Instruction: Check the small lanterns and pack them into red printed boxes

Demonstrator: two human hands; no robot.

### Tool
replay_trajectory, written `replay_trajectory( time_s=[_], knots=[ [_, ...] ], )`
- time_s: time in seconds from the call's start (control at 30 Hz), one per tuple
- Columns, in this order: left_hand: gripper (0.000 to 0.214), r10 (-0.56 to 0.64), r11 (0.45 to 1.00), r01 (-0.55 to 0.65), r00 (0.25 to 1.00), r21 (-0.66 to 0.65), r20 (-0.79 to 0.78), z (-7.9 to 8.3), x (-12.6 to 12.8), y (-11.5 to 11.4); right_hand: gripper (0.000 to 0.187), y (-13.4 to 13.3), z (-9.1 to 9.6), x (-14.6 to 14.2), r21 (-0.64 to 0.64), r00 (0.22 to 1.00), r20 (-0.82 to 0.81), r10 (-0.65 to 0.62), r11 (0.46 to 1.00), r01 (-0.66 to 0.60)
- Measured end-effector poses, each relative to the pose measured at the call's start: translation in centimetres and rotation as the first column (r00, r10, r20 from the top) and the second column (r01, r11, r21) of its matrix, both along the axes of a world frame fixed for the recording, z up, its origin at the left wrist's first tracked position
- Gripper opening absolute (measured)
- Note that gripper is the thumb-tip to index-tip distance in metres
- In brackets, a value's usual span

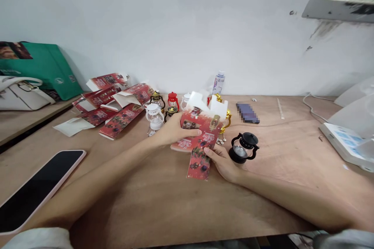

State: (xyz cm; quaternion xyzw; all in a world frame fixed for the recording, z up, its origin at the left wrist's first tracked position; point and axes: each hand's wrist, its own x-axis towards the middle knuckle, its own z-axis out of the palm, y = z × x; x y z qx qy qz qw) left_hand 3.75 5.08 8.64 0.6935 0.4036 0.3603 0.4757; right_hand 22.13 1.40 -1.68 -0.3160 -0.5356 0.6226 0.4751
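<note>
Between my two hands is a red printed cardboard box [201,136], partly unfolded, with its white flaps standing up at the top. My left hand [172,130] grips its left side, thumb across the front. Lower down on the right, my right hand [222,161] pinches the edge with the thumb on the printed face. Just right of that hand a small black lantern [244,148] stands upright on the table. Behind the box are a white lantern [154,116], a red lantern [173,101], dark-and-gold lanterns [157,100] and partly hidden gold ones [227,118].
Several red cardboard boxes [122,120] lie piled at the left. A phone [41,190] rests at the front left, by my forearm. A bottle [218,82] stands by the wall. Farther right are a blurred dark item [247,113], a cable [314,109] and a white device [346,144].
</note>
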Motion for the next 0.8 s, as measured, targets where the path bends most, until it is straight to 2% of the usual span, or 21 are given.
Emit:
replay_trajectory(
  time_s=[0.1,0.17,0.27,0.37,0.4,0.47,0.57,0.6,0.63,0.67,0.7,0.73,0.8],
  knots=[
    [0.031,-0.127,0.992,0.127,0.987,-0.001,-0.096,0.1,-0.2,0.3,0.034,0.1,-0.3,0.0,-0.009,0.997,-0.043,-0.071,0.997,0.07],
    [0.029,-0.121,0.991,0.127,0.98,0.03,-0.157,0.4,-0.5,0.4,0.033,0.1,-0.3,0.1,0.007,0.997,-0.009,-0.072,0.997,0.072],
    [0.031,0.037,0.989,-0.01,0.984,0.149,-0.175,2.1,-1.7,0.4,0.033,0.0,0.0,0.3,0.042,0.996,0.084,-0.015,0.999,0.012],
    [0.043,0.265,0.92,-0.241,0.964,0.31,-0.035,5.0,-4.9,0.8,0.032,-0.2,0.5,0.3,0.048,0.989,0.138,0.043,0.998,-0.05],
    [0.045,0.326,0.901,-0.305,0.945,0.308,-0.017,5.9,-6.3,1.1,0.032,-0.2,0.7,0.3,0.048,0.987,0.149,0.055,0.997,-0.063],
    [0.051,0.526,0.806,-0.527,0.847,0.271,0.083,7.4,-9.3,2.0,0.032,-0.3,0.9,0.2,0.045,0.984,0.164,0.063,0.996,-0.072],
    [0.058,0.715,0.636,-0.73,0.68,0.252,0.163,8.0,-13.3,3.9,0.034,-0.4,1.1,0.1,0.028,0.985,0.162,0.062,0.997,-0.067],
    [0.06,0.731,0.628,-0.743,0.665,0.231,0.154,7.8,-14.3,4.7,0.034,-0.4,1.2,0.0,0.024,0.985,0.16,0.061,0.998,-0.066],
    [0.061,0.764,0.588,-0.782,0.621,0.205,0.175,7.6,-15.3,5.6,0.035,-0.4,1.2,0.0,0.022,0.985,0.159,0.066,0.997,-0.071],
    [0.062,0.753,0.603,-0.773,0.633,0.197,0.179,7.4,-16.1,6.6,0.036,-0.5,1.3,0.0,0.022,0.984,0.161,0.073,0.997,-0.077],
    [0.064,0.76,0.596,-0.78,0.625,0.19,0.18,7.1,-16.9,7.8,0.036,-0.5,1.3,-0.1,0.023,0.983,0.165,0.081,0.996,-0.086],
    [0.066,0.739,0.622,-0.749,0.658,0.228,0.145,6.9,-17.6,9.1,0.036,-0.5,1.3,-0.1,0.025,0.982,0.17,0.087,0.995,-0.093],
    [0.071,0.736,0.619,-0.699,0.676,0.358,0.046,6.7,-18.7,11.8,0.036,-0.5,1.3,-0.1,0.033,0.98,0.175,0.097,0.994,-0.104]
  ],
)
